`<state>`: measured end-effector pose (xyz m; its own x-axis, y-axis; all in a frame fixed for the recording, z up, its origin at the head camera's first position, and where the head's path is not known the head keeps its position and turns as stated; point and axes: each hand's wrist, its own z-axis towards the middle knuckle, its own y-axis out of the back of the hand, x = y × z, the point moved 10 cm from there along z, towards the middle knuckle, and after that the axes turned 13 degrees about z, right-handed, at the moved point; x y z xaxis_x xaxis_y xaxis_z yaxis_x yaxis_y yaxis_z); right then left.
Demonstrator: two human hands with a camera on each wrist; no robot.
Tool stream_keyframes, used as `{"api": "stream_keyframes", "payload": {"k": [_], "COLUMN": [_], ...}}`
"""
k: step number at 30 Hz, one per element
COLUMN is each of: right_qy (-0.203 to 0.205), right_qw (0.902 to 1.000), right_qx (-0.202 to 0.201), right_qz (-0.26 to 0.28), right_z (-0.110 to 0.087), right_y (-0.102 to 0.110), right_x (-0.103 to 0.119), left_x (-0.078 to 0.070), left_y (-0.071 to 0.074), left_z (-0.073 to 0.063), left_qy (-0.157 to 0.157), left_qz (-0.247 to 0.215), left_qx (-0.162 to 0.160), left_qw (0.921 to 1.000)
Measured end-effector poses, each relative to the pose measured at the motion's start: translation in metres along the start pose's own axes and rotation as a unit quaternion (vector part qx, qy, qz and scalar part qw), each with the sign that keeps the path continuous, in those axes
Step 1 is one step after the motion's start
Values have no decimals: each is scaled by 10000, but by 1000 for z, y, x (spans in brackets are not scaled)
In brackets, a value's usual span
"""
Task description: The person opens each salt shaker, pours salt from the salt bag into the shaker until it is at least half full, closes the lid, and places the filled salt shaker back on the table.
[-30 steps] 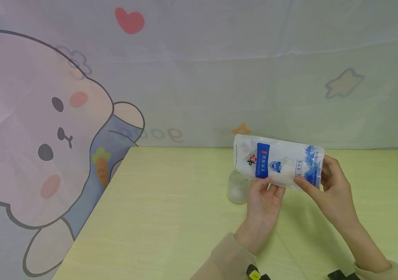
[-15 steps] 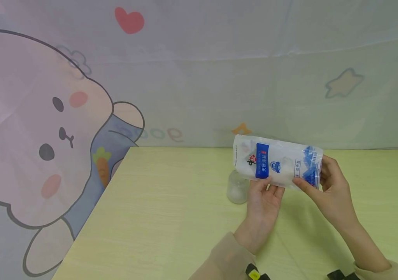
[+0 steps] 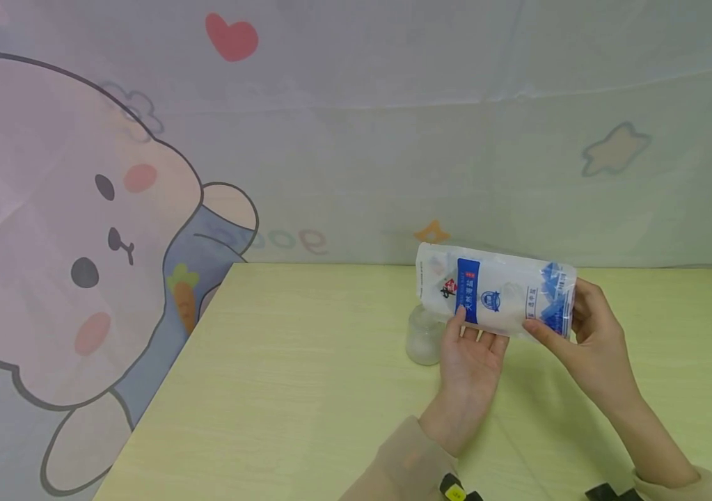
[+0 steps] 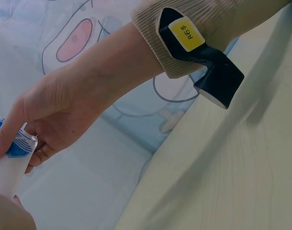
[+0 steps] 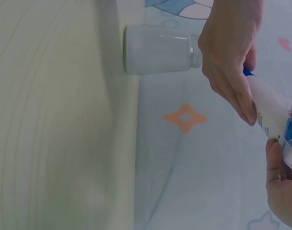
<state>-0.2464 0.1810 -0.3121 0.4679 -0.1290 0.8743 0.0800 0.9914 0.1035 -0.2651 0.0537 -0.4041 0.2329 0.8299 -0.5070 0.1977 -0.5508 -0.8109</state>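
Observation:
A white and blue bag of salt [image 3: 500, 289] is held sideways above the table, its plain end toward the left. My right hand [image 3: 603, 348] grips its right end, thumb in front and fingers behind. Under the lower edge, my left hand [image 3: 471, 369] supports the bag, its thumb on the blue label and its other fingers going behind. A clear glass jar [image 3: 423, 341] stands just left of my left hand; the bag overlaps its top in the head view. In the right wrist view the jar [image 5: 157, 50] looks whitish inside, and my left hand [image 5: 229, 57] overlaps its mouth.
The pale wooden table [image 3: 255, 390] ends at a back edge against a hanging cloth [image 3: 356, 153] printed with a cartoon animal. Black wrist mounts [image 3: 454, 487] with yellow labels sit by the sleeves.
The left thumb has shifted up and left onto the blue label. The bag has moved very slightly left and down; the jar stays put.

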Motion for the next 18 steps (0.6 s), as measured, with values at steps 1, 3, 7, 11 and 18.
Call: {"api": "stream_keyframes", "payload": {"k": [1, 3, 7, 11, 18], "right_qy": [0, -3, 1, 20, 114], "right_qw": [10000, 10000, 10000, 10000, 9999], "right_qx": [4, 6, -2, -18, -91], "right_qz": [15, 32, 4, -11, -45], "right_z": [0, 0, 0, 0, -1], "right_y": [0, 0, 0, 0, 1], "right_x": [0, 0, 0, 0, 2], "left_x": [0, 0, 0, -1, -2], "left_y": [0, 0, 0, 0, 0], "left_z": [0, 1, 1, 0, -2], "left_qy": [0, 0, -6, -17, -75], "left_qz": [-9, -14, 54, 128, 137], "left_qx": [16, 11, 6, 16, 2], "left_qw": [10000, 10000, 10000, 9999, 9999]}}
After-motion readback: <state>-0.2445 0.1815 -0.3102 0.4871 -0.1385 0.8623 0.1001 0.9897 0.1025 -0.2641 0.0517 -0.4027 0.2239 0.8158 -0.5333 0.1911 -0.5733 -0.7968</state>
